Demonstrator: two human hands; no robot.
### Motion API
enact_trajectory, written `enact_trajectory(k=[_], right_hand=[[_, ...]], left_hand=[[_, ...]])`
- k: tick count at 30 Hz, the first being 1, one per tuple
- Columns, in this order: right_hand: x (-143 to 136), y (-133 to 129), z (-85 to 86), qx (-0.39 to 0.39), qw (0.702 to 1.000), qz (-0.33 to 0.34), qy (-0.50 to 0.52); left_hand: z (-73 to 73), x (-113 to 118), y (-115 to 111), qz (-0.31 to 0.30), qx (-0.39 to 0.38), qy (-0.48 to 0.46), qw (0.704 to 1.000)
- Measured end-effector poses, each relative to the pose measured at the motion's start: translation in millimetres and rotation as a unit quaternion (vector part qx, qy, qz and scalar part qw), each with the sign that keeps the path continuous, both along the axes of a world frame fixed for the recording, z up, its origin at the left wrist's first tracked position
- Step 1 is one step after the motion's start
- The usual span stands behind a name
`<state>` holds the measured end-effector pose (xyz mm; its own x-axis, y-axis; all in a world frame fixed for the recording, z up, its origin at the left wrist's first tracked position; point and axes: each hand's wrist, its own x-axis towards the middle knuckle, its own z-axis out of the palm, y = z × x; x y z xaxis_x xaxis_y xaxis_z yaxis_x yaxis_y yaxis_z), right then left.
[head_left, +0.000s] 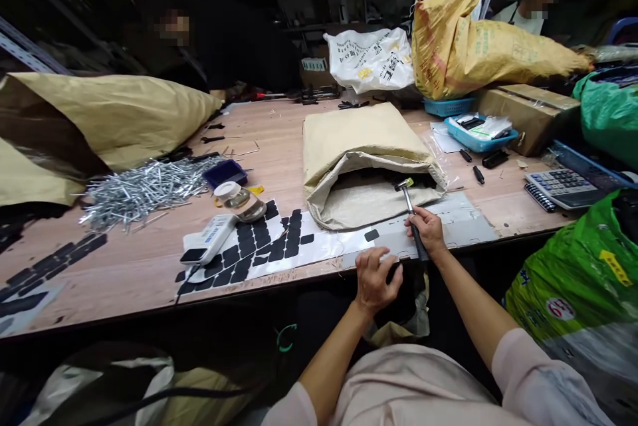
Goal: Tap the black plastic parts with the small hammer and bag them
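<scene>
My right hand (427, 232) is wrapped round a small hammer (407, 197) with a metal shaft, a dark handle and a yellowish tip on its head. The hammer's head is raised in front of the mouth of a beige sack (356, 137), which lies on the table and gapes towards me. At the table's front edge, left of the hammer, my left hand (375, 280) has its fingers curled but apart, with nothing visible in them. Just beyond it, a single black rounded pad (371, 235) lies on a pale sheet (339, 244).
Metal pins (149, 190) form a heap at left, beside a glass jar (242, 201) and a white device (209, 240). Black adhesive pads (259, 240) lie nearer. A calculator (565, 188), blue basket (481, 133) and green bag (583, 280) are at right. Two people sit beyond the table.
</scene>
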<state>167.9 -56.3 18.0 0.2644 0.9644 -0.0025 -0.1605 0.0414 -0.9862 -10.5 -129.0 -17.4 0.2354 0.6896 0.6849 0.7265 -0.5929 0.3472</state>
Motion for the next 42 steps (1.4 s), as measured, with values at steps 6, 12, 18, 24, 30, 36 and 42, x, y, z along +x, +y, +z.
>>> enact_trajectory(k=[6,12,18,24,30,36,42], right_hand=[[-6,0,-1.7,0.041,0.993,-0.112,-0.013],[-5,4,-6.8,0.039,0.995,-0.087,-0.006],[-5,6,-5.2,0.039,0.996,-0.077,0.019],[-5,6,-5.5,0.039,0.995,-0.086,0.026],[-6,6,-3.7,0.026,0.997,-0.071,0.014],[-6,8,-0.9,0.019,0.998,-0.064,0.015],[-3,6,-0.9,0.018,0.998,-0.054,0.013]], left_hand=[[44.7,39,143,0.087,-0.149,-0.121,0.978],[46.0,83,224,0.15,-0.334,-0.157,0.917],[31.8,71,238,0.145,-0.361,-0.258,0.885],[28.5,51,234,0.125,-0.322,-0.216,0.913],[31.3,81,247,0.154,-0.355,-0.174,0.906],[31.8,50,247,0.093,-0.381,-0.227,0.891],[23.2,-29,204,-0.055,-0.364,-0.134,0.92]])
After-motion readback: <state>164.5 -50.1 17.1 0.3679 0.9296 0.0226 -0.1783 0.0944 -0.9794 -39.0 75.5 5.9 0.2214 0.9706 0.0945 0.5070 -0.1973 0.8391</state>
